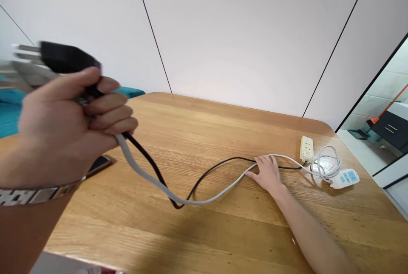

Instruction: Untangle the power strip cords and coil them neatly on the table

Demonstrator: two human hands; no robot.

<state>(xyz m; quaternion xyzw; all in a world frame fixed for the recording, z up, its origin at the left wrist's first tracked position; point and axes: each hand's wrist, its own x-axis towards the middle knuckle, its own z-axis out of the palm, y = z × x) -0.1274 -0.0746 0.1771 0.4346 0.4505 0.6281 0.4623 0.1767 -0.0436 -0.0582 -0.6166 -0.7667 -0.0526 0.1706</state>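
Note:
Raised at the left, my left hand is closed around two power cords just below their plugs. The black plug points left with metal prongs showing; a grey plug beside it is blurred. From my fist the grey cord and the black cord sag toward the right. My right hand rests low over the table with its fingers and thumb around the cords. Beyond it the black cord runs to a cream power strip, and the pale cord loops beside a white power strip.
The wooden table has rounded far corners and meets a white panelled wall. A phone lies partly behind my left wrist. Teal seating shows at the left. Past an opening at the right stands an orange-handled broom.

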